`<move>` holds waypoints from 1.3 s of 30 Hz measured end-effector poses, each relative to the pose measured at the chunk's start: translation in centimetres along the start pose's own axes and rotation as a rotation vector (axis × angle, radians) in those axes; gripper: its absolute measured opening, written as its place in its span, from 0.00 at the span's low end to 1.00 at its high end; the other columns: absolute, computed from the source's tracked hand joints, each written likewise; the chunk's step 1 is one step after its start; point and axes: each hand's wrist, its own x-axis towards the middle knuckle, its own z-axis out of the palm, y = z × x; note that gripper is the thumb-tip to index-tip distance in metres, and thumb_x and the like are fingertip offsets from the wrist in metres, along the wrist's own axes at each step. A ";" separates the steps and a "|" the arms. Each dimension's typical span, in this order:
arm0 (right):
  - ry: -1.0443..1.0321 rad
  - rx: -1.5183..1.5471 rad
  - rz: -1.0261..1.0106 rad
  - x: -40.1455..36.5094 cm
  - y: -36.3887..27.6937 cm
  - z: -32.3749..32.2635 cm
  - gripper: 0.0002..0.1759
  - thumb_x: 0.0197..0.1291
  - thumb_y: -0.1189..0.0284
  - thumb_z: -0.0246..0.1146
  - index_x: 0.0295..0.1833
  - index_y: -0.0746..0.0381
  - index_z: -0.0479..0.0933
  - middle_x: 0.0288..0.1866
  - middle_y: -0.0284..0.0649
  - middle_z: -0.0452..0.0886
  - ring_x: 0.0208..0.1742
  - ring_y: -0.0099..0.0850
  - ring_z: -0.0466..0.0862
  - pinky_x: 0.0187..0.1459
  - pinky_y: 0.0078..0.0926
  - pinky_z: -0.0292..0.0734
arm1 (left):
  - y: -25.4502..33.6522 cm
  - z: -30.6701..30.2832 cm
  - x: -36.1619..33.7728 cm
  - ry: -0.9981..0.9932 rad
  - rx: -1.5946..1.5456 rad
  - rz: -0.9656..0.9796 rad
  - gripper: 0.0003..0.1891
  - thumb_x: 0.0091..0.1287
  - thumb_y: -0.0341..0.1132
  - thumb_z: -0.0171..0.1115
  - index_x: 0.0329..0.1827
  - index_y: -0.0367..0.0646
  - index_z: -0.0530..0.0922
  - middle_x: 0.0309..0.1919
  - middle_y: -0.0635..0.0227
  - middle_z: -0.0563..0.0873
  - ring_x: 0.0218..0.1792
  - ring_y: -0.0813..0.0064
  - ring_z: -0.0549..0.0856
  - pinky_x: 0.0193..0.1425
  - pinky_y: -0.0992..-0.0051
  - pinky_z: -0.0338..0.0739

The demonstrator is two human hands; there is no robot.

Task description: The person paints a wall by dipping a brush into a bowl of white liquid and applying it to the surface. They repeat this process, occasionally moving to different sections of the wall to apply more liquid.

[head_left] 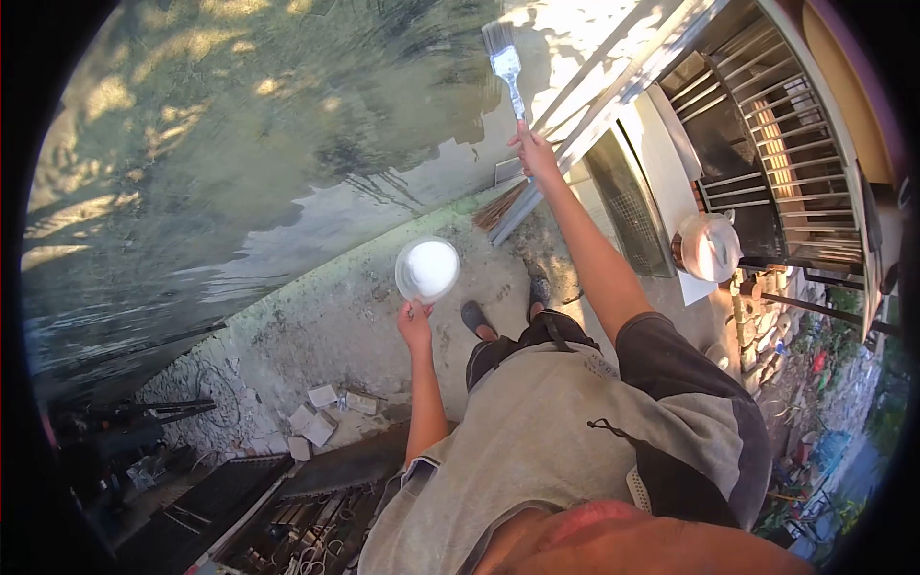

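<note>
My right hand is closed round the handle of a paintbrush, held up near the wall at the top of the view. White paint coats the brush's ferrule and handle; its bristles look dark. Lower and to the left, my left hand grips the rim of a round tub of white paint, held out over the floor. The wall has a damp-looking greenish area above a paler grey band, with dark drips along the border.
A broom and long planks lean at the wall on the right. Beyond them stand a metal rack and a clear container. Broken tile pieces lie on the floor at lower left, near dark metal frames.
</note>
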 end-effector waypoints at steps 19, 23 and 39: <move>-0.241 0.168 0.319 -2.6 -6.5 -3.9 0.23 0.73 0.49 0.52 0.32 0.56 0.68 0.15 0.21 0.54 0.12 0.15 0.50 0.14 0.19 0.42 | -0.1 4.6 -5.8 0.182 -0.092 0.028 0.12 0.74 0.31 0.53 0.31 0.35 0.75 0.27 0.68 0.80 0.33 0.74 0.85 0.43 0.73 0.85; -0.342 0.144 -0.040 -10.0 -18.4 -7.2 0.25 0.73 0.47 0.52 0.33 0.57 0.70 0.15 0.20 0.54 0.13 0.12 0.50 0.15 0.16 0.42 | -2.1 5.2 -5.2 0.184 -0.102 0.021 0.12 0.73 0.31 0.54 0.32 0.34 0.77 0.27 0.66 0.81 0.31 0.74 0.85 0.41 0.74 0.85; -0.262 -0.216 0.424 0.9 8.1 -10.6 0.28 0.70 0.43 0.52 0.27 0.54 0.65 0.14 0.24 0.55 0.10 0.17 0.55 0.11 0.20 0.44 | 5.4 10.1 -3.9 0.195 -0.041 0.149 0.12 0.72 0.34 0.56 0.38 0.32 0.82 0.29 0.62 0.88 0.29 0.77 0.87 0.38 0.78 0.83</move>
